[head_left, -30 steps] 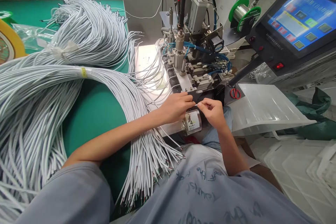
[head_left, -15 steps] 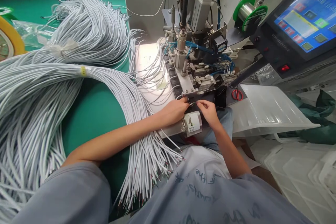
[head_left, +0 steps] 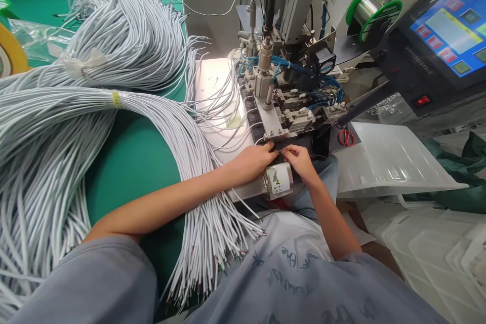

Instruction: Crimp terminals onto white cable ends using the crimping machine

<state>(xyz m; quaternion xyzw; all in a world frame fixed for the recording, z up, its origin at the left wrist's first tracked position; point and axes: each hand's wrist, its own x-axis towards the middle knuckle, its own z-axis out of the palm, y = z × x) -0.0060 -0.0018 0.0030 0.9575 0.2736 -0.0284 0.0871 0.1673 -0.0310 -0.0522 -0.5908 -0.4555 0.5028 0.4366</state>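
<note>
My left hand (head_left: 253, 160) and my right hand (head_left: 299, 158) meet at the front edge of a small machine (head_left: 283, 101). Both pinch the end of a thin white cable (head_left: 280, 150) between their fingertips, right below the machine's metal fixture plate. A silver cylinder with a warning label (head_left: 279, 181) sits just under my hands. Large bundles of white cables (head_left: 125, 111) lie on the green table (head_left: 132, 162) to my left, their ends fanning out under my left forearm.
A touchscreen panel (head_left: 448, 35) stands at the upper right. A green solder spool (head_left: 370, 10) sits behind the machine. Red scissors (head_left: 345, 136) and a black phone (head_left: 321, 140) lie beside a white plastic tray (head_left: 387, 157). Yellow tape roll (head_left: 9, 53) at far left.
Both hands moved slightly forward, from above the silver cylinder to the machine's front edge, still pinching the cable end. The view shifted a little.
</note>
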